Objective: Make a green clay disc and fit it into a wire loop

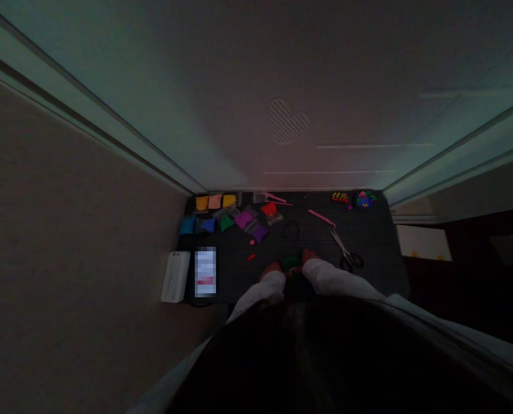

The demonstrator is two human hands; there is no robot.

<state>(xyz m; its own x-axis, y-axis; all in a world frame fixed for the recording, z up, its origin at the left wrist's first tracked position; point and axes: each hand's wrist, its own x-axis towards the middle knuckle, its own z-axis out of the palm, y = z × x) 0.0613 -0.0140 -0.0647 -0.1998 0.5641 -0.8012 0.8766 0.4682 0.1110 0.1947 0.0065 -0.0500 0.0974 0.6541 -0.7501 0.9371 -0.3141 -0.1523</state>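
Near the front edge of the dark table, my left hand [272, 268] and my right hand [309, 255] are on either side of a green round piece [290, 263], perhaps modelling clay. The fingers of both hands are curled in and meet its edges; dim light hides their tips. To the right of my right hand lie scissors [345, 250] with dark handles, blades slightly apart. A pink curved tool [322, 218] rests beyond them. A thin dark loop [291, 230] lies ahead of my hands. Left of it are a small red strip [251, 257] and a pink ball [252, 242].
Several coloured packets, among them a purple one [244, 218] and a red one [270, 210], fill the back left. A lit phone [205, 271] and a white box [176, 276] are at left. A decorated round piece [364, 200] sits back right, against the wall [239, 144].
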